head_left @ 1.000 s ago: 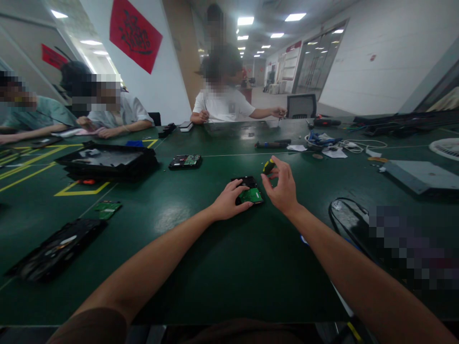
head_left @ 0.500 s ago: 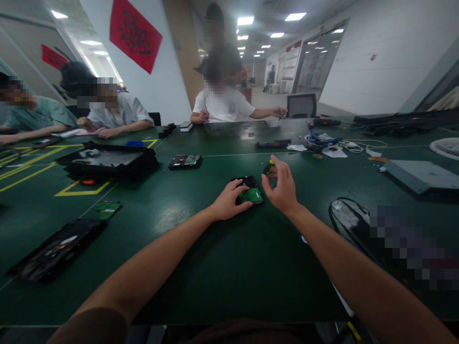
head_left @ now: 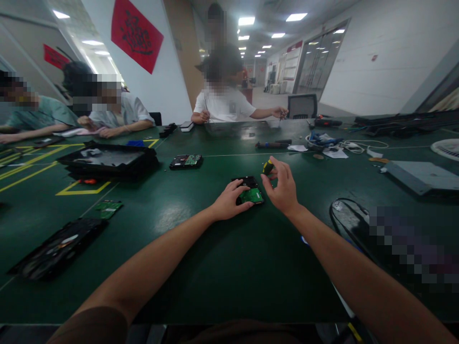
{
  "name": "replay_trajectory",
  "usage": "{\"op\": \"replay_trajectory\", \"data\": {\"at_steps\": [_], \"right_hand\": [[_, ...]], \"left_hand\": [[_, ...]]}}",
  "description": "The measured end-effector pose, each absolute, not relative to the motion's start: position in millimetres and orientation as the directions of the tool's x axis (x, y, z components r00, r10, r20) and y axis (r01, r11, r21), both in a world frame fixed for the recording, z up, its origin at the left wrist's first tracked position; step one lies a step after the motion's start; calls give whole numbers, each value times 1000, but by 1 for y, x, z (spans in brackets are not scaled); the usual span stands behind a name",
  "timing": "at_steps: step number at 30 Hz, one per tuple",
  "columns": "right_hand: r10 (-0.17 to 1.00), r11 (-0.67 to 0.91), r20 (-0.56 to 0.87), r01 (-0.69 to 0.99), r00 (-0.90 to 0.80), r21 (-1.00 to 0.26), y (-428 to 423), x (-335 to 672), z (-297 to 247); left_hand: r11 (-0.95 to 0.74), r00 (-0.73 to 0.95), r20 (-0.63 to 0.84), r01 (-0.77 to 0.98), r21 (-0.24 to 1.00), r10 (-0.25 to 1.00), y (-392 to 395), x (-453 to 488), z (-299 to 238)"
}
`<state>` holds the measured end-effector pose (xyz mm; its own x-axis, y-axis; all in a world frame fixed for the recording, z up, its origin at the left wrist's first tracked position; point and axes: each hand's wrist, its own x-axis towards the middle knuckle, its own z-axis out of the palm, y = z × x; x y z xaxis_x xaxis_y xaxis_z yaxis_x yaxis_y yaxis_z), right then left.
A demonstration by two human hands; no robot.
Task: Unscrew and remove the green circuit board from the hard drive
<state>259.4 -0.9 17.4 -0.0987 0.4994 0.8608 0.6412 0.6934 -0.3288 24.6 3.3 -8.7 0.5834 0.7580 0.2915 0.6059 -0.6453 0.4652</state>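
Note:
A hard drive (head_left: 254,195) with a green circuit board lies on the table before me, board side up. My left hand (head_left: 229,200) rests over its left side, fingers and thumb spread across it and holding it down. Just right of the drive, my right hand (head_left: 281,184) is closed on a small screwdriver (head_left: 267,166) with a yellow and black handle. Its handle points up between thumb and fingers; the shaft and tip cannot be made out.
Another hard drive (head_left: 185,161) lies farther back. Stacked black trays (head_left: 107,162), a loose green board (head_left: 108,208) and a black casing (head_left: 57,251) are at left. A grey metal box (head_left: 423,177) and cables (head_left: 330,141) lie right. A person (head_left: 224,105) sits opposite.
The screwdriver handle has tipped slightly in my right hand and shows more yellow. My left hand stays on the hard drive.

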Motion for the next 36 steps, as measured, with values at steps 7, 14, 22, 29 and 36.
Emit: {"op": "replay_trajectory", "data": {"at_steps": [7,14,22,29,36], "right_hand": [[504,690,858,644,-102,-329,-1,259,17],[508,680,856,655,-96,-330,0,260,16],[506,687,859,636,-73,-351,0,259,14],[516,687,852,637,-89,-350,0,259,15],[517,686,852,636,-83,-354,1,260,14]], "left_hand": [[-653,584,303,603,458,753,3,25,-8],[-651,587,294,609,453,754,5,24,-11],[-640,584,281,613,463,762,3,25,-8],[-642,586,281,609,467,760,2,25,-6],[-648,588,290,606,461,755,4,24,-9]]}}
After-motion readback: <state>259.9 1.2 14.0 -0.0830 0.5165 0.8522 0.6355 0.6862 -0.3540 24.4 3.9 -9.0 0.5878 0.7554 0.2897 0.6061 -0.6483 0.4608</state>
